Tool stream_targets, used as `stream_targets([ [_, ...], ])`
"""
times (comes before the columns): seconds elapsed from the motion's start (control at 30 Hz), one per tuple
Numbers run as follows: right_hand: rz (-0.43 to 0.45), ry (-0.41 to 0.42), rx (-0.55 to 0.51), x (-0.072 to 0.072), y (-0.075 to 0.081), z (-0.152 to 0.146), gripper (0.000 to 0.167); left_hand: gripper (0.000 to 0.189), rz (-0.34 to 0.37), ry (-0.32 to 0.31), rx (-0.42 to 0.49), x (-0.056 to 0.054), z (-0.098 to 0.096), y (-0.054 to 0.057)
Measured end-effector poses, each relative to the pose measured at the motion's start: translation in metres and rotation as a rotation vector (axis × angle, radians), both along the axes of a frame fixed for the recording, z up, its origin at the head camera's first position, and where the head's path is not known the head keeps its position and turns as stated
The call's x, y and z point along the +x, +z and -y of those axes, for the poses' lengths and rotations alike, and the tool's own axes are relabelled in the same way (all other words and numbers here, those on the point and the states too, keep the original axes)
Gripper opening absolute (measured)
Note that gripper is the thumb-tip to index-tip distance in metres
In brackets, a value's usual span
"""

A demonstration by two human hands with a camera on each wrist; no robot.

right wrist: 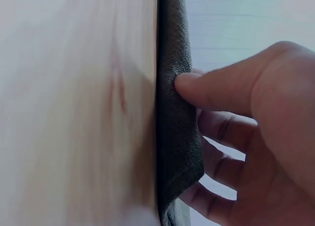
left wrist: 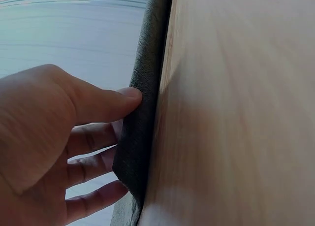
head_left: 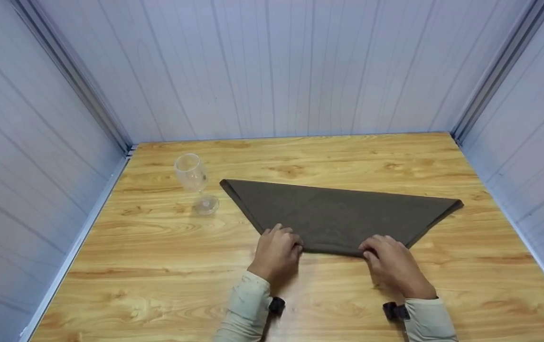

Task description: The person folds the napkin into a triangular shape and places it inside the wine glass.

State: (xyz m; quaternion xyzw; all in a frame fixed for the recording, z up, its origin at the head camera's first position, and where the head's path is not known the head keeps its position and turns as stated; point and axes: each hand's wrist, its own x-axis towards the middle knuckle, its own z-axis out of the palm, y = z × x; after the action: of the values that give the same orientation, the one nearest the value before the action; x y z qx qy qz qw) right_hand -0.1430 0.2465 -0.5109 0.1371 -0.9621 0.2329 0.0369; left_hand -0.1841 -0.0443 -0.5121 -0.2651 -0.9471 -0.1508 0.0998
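Observation:
A dark olive-brown cloth napkin (head_left: pixel 329 213), folded into a wide trapezoid, lies on the wooden table. Its long edge is at the back and its short folded edge (left wrist: pixel 142 103) faces the person. My left hand (head_left: pixel 277 249) pinches the left end of that near edge, thumb at the front and fingers over the top. At the right end, my right hand (head_left: pixel 391 261) grips the same fold (right wrist: pixel 174 113) in a like manner. Both wrist views show the thumbs pressed on the fold, with fingertips partly hidden behind it.
A clear stemmed glass (head_left: pixel 190 173) stands upright to the left of the napkin. Pale panelled walls (head_left: pixel 291 71) enclose the wooden table (head_left: pixel 158 285) at the back and both sides. Each wrist wears a small black device (head_left: pixel 276 306) under a light sleeve.

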Motion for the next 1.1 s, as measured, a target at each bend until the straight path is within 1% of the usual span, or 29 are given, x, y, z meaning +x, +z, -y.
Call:
stream_targets([
  [0.1, 0.012, -0.015, -0.002, 0.0003, 0.0011, 0.0002, 0.014, 0.01, 0.024, -0.008, 0.063, 0.0006, 0.0009, -0.0011],
  [0.17, 0.016, -0.02, -0.001, 0.0006, 0.0013, 0.0003, 0.016, 0.01, 0.025, -0.013, 0.104, 0.0009, 0.0014, -0.0016],
  [0.27, 0.013, -0.029, -0.006, 0.0011, 0.0015, 0.0009, 0.016, 0.012, 0.022, -0.013, 0.128, 0.0012, 0.0018, -0.0023],
  [0.37, 0.008, -0.034, -0.007, 0.0007, 0.0017, 0.0011, 0.014, 0.013, 0.0, -0.003, 0.101, 0.0007, 0.0021, -0.0028],
  [0.5, -0.003, -0.029, 0.009, -0.0005, 0.002, 0.0005, 0.01, 0.009, -0.021, 0.022, 0.049, 0.0002, 0.0023, -0.0026],
  [0.6, 0.005, -0.019, 0.031, -0.0009, 0.0023, 0.0001, 0.007, 0.007, -0.034, 0.022, 0.014, 0.0002, 0.0021, -0.0023],
  [0.7, 0.02, -0.015, 0.057, -0.0015, 0.0026, 0.0003, 0.009, 0.006, -0.017, 0.007, -0.014, 0.0005, 0.0021, -0.0021],
  [0.87, 0.024, -0.035, 0.09, -0.0022, 0.0025, 0.0015, 0.011, 0.015, 0.048, -0.001, -0.027, 0.0007, 0.0022, -0.0017],
  [1.0, -0.001, -0.041, 0.084, -0.0022, 0.0016, 0.0021, 0.006, 0.01, 0.039, -0.001, -0.019, 0.0002, 0.0017, -0.001],
  [1.1, -0.027, -0.034, 0.074, -0.0021, 0.0007, 0.0017, 0.005, 0.01, 0.026, -0.007, -0.016, -0.0003, 0.0016, -0.0014],
])
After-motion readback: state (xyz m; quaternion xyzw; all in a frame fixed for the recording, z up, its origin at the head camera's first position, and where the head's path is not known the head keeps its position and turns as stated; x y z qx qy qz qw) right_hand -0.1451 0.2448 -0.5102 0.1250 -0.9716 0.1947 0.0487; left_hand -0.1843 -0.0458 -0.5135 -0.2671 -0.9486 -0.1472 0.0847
